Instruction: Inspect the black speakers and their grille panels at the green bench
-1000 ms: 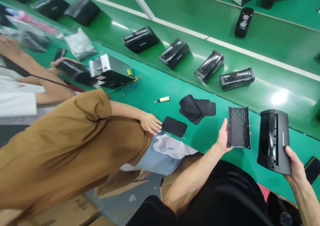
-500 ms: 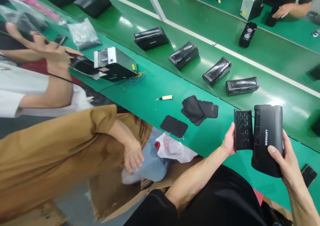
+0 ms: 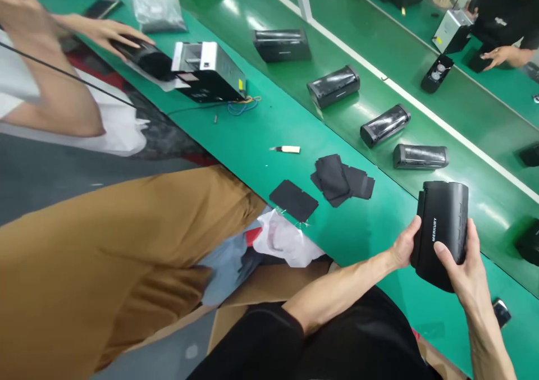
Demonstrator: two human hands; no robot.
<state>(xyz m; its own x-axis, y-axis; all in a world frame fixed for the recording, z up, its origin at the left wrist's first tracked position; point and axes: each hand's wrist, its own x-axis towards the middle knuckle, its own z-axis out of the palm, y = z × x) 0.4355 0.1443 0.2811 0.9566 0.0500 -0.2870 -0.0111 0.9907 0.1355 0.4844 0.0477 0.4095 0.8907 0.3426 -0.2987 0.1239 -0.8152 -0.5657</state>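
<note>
Holds a black speaker case point(image 3: 448, 211) marked MERKURY at the right of the frame, above the green tabletop point(image 3: 353, 234). Presses the left grip point(image 3: 405, 248) to its left side, curled partway round the edge, with the fingers mostly hidden behind. Wraps the right grip point(image 3: 463, 268) round the lower right, spread to the width of the case, with the thumb across the front just beside the lettering and the fingers along the right side. Has on the tabletop, near the middle of the frame, a flat black sheet point(image 3: 293, 200), an overlapping pile of black sheets point(image 3: 332, 179) to its right, and a pale-handled tool point(image 3: 290, 150) above both. Shows four black speakers point(image 3: 334, 86) lined up across the upper right half, a silver-and-black box point(image 3: 210, 71) at upper left, and beside it a co-worker's hand point(image 3: 99, 32) resting on another dark case point(image 3: 145, 57).
</note>
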